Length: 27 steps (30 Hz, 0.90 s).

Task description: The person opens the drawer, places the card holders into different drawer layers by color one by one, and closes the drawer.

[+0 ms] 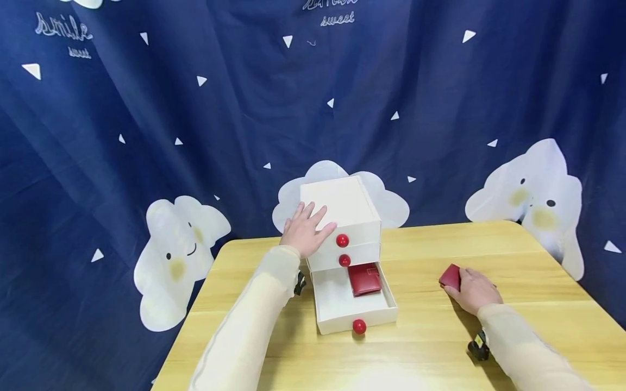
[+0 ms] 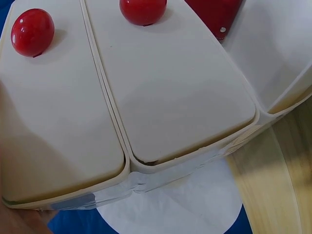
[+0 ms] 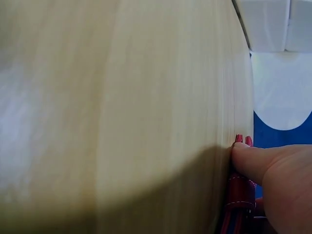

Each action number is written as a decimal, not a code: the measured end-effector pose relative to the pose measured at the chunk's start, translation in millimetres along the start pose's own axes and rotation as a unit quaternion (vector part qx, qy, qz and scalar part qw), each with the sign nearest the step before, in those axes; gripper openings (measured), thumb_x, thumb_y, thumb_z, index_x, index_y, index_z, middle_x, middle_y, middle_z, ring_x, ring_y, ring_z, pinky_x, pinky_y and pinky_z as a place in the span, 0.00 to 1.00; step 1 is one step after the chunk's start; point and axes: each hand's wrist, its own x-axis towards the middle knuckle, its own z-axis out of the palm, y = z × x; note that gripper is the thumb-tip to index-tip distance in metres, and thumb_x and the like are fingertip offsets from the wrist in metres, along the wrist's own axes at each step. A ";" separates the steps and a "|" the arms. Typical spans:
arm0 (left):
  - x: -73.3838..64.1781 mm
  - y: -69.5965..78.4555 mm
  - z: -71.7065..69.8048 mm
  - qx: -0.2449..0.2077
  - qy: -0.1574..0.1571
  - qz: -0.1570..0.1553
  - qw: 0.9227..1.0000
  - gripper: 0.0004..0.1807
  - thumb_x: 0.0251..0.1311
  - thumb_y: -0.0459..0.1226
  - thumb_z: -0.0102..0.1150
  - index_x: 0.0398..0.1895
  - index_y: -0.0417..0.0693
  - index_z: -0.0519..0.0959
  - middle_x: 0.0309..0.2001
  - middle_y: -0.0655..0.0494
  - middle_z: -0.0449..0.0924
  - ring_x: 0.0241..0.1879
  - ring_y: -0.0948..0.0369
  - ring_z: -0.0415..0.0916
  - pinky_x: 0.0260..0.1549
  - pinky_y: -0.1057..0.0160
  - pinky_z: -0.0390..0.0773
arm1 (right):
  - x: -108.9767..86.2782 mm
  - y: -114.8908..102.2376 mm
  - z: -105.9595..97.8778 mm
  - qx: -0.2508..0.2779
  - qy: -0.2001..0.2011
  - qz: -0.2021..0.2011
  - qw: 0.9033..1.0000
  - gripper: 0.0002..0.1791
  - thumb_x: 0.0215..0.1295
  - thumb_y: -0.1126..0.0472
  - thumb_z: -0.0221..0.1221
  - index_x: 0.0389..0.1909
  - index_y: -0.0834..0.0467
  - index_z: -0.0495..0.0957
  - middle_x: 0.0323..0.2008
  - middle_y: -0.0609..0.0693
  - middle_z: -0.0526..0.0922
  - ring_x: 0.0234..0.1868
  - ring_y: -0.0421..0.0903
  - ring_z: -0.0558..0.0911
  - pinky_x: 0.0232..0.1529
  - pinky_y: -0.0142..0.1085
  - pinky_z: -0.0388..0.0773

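A white drawer box (image 1: 342, 198) with red round knobs stands at the back of the table. Its bottom drawer (image 1: 329, 298) is pulled out and holds a red wallet (image 1: 364, 283) towards its right side. My left hand (image 1: 302, 234) rests on the box's top left edge with fingers spread. Over to the right, my right hand (image 1: 475, 291) grips a second red wallet (image 1: 450, 277) at the table surface. The right wrist view shows the thumb (image 3: 251, 161) against this wallet's edge, which has a stitched strap (image 3: 240, 190); the other fingers are mostly hidden.
The two upper drawers are closed, their red knobs (image 2: 33, 32) facing front. A light wooden table (image 1: 420, 342) bears everything. Behind it hangs a dark blue curtain (image 1: 244, 108) with white clouds and triangles.
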 end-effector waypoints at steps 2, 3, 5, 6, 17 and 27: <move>0.4 0.1 1.9 0.001 -0.003 0.001 1.000 0.42 0.59 0.73 0.28 0.74 0.67 0.58 0.75 0.54 0.49 0.75 0.51 0.36 0.64 0.34 0.52 | 1.9 -1.8 1.5 -0.001 -0.004 0.005 1.000 0.40 0.60 0.49 0.62 0.58 0.79 0.65 0.53 0.78 0.69 0.52 0.74 0.70 0.48 0.63 0.71; 0.8 0.2 2.5 0.001 -0.003 0.001 1.000 0.42 0.59 0.73 0.28 0.74 0.67 0.57 0.75 0.55 0.49 0.75 0.51 0.36 0.64 0.34 0.52 | 2.9 -2.6 2.5 -0.002 -0.006 0.007 1.000 0.40 0.60 0.49 0.62 0.58 0.79 0.64 0.54 0.78 0.69 0.53 0.74 0.70 0.49 0.63 0.70; 2.0 0.4 2.9 -0.001 0.000 0.003 1.000 0.43 0.59 0.74 0.27 0.74 0.67 0.58 0.75 0.55 0.49 0.75 0.52 0.36 0.64 0.34 0.52 | 5.4 -4.5 3.6 -0.002 -0.009 0.010 1.000 0.40 0.60 0.49 0.62 0.59 0.79 0.64 0.54 0.78 0.69 0.54 0.73 0.70 0.50 0.63 0.70; 3.0 0.3 3.2 -0.001 0.003 0.004 1.000 0.43 0.58 0.74 0.27 0.74 0.67 0.58 0.75 0.55 0.49 0.75 0.52 0.36 0.64 0.34 0.52 | 7.2 -5.6 4.0 -0.002 -0.011 0.011 1.000 0.40 0.61 0.49 0.61 0.59 0.79 0.63 0.55 0.78 0.68 0.55 0.74 0.69 0.51 0.63 0.69; -3.8 -7.1 3.0 0.002 0.008 -0.001 1.000 0.42 0.60 0.73 0.29 0.73 0.67 0.58 0.75 0.54 0.49 0.75 0.50 0.37 0.64 0.34 0.52 | 13.6 -21.6 2.4 -0.006 -0.017 -0.002 1.000 0.39 0.59 0.49 0.62 0.56 0.79 0.66 0.54 0.78 0.70 0.54 0.73 0.70 0.51 0.62 0.70; 0.2 -1.0 1.9 0.000 0.015 0.005 1.000 0.41 0.61 0.72 0.31 0.73 0.66 0.59 0.75 0.54 0.50 0.75 0.51 0.38 0.63 0.34 0.53 | 11.1 -17.3 -1.6 0.016 -0.012 0.001 1.000 0.40 0.59 0.47 0.62 0.55 0.79 0.66 0.51 0.77 0.72 0.50 0.71 0.73 0.46 0.61 0.73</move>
